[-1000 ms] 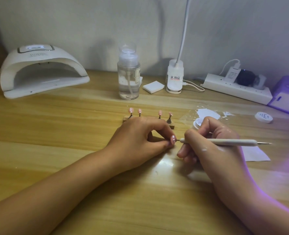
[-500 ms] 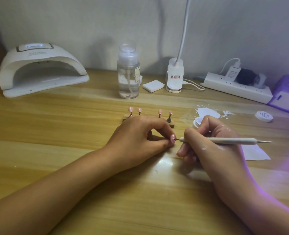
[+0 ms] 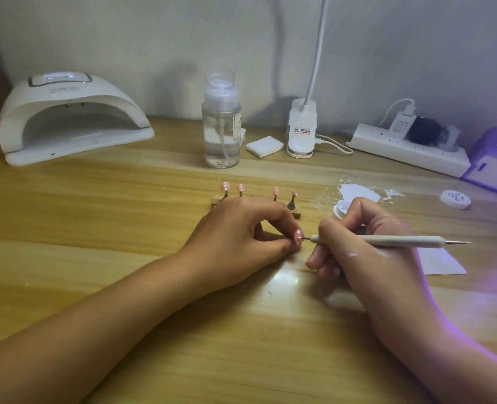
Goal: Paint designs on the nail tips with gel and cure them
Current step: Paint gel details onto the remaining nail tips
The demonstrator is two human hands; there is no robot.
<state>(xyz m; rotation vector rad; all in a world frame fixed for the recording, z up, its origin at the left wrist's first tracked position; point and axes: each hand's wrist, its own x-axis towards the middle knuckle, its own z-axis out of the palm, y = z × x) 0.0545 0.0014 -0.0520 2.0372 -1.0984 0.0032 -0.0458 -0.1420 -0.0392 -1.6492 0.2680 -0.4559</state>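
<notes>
The left hand pinches a pink nail tip low over the desk; the right hand grips a dotting pen touching it. 4 tips stand behind.

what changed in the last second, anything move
Nothing visibly changed: the left hand still pinches the pink nail tip, and the right hand still holds the pen-like tool with its point at that nail tip.
</notes>
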